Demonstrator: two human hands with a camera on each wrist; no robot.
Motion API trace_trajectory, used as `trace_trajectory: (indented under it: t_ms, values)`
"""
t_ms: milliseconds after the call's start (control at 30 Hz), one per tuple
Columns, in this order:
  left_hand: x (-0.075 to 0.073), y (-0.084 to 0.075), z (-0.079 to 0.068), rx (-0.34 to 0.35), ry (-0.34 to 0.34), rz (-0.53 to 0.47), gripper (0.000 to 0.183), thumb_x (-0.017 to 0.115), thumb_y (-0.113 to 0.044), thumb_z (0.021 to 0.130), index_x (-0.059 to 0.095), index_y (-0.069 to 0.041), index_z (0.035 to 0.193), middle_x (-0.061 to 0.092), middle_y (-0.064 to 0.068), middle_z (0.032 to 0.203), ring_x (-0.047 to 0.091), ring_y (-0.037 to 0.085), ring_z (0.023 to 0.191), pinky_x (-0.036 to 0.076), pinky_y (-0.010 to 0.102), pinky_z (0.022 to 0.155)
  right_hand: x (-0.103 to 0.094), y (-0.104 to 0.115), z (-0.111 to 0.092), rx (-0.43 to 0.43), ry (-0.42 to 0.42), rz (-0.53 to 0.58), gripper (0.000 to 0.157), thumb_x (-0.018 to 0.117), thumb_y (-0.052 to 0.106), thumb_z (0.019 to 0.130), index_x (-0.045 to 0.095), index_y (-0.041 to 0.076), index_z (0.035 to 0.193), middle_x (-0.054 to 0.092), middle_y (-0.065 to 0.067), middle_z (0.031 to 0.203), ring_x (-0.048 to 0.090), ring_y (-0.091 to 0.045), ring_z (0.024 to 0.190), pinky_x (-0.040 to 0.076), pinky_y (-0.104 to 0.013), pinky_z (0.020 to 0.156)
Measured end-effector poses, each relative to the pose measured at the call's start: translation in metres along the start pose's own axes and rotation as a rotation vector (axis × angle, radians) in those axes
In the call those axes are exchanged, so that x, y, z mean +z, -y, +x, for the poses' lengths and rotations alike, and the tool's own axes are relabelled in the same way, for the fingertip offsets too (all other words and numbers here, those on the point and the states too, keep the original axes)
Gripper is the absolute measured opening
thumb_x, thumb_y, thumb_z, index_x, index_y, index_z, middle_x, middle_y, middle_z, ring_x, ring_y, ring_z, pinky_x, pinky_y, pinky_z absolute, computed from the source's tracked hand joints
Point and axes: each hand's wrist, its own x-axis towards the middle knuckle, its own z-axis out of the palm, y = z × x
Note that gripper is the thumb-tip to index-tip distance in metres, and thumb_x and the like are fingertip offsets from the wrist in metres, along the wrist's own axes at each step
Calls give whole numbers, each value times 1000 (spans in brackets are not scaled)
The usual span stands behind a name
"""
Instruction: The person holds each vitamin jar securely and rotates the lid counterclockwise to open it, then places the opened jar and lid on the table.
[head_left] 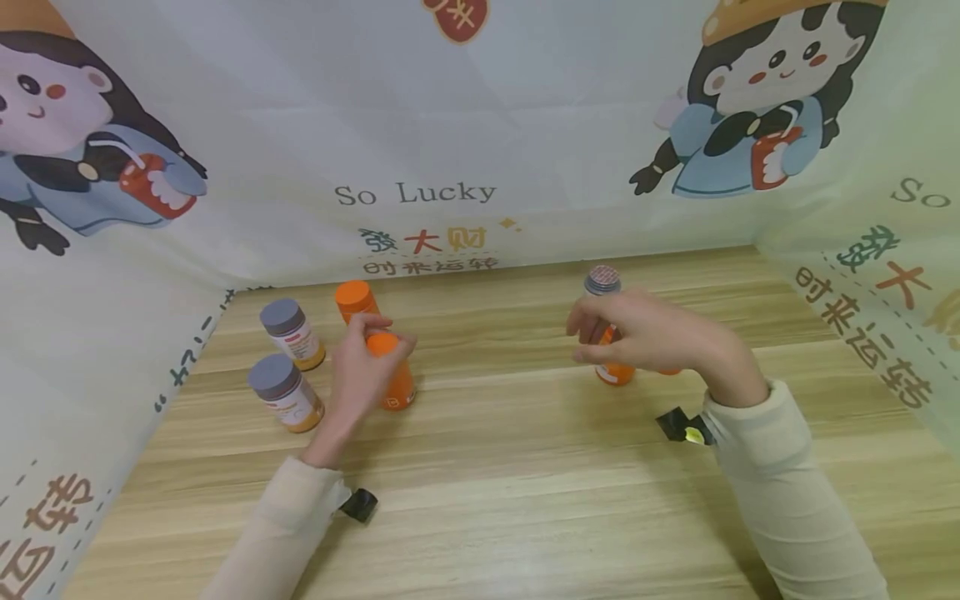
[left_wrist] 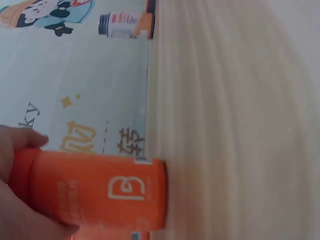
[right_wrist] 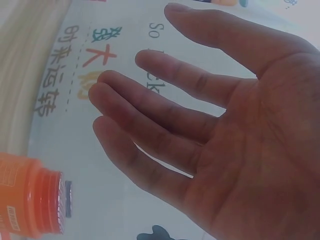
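Observation:
My left hand (head_left: 358, 367) grips an upright orange bottle (head_left: 400, 387) near its orange cap, thumb and fingers on either side. In the left wrist view the bottle (left_wrist: 100, 190) shows a white logo, and its base is right at the wooden tabletop. A second orange-capped bottle (head_left: 354, 296) stands just behind. On the right, my right hand (head_left: 645, 333) hovers with relaxed, slightly bent fingers and nothing in them. It partly hides an orange bottle (head_left: 615, 372) and a bottle with a bare, sealed neck (head_left: 602, 281). In the right wrist view an uncapped orange bottle (right_wrist: 25, 195) sits beside the fingers.
Two jars with grey caps, one behind (head_left: 292, 333) and one in front (head_left: 285, 392), stand left of my left hand. Part of another orange thing (head_left: 670, 372) shows under my right wrist. A printed cloth (head_left: 525, 150) walls the back and sides of the wooden table (head_left: 487, 500).

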Motion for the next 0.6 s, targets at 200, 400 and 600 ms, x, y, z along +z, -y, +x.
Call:
trace_trajectory:
  t_ms: [200,400,600]
  values:
    - [16,-2,-7,19,121,-189,56,84,-25,85,53,-9,129,73,15,110,67,11,80,58,21,67,1,-2,0,1,2,10,27,71,24,98,66,8,119,73,-4,108,69,-15,99,61,-37,85]
    - [28,5,-10,20,364,-341,57,85,-10,82,52,-6,128,72,23,118,72,12,97,60,24,86,0,-5,-2,8,-8,27,24,71,22,98,67,8,117,74,-2,107,69,-14,96,60,-36,85]
    - [38,10,-14,76,571,-307,47,87,-5,77,63,-3,118,72,19,118,68,19,103,54,32,97,-1,-4,0,-1,1,7,24,70,24,99,68,9,118,74,-2,107,69,-14,98,60,-37,85]
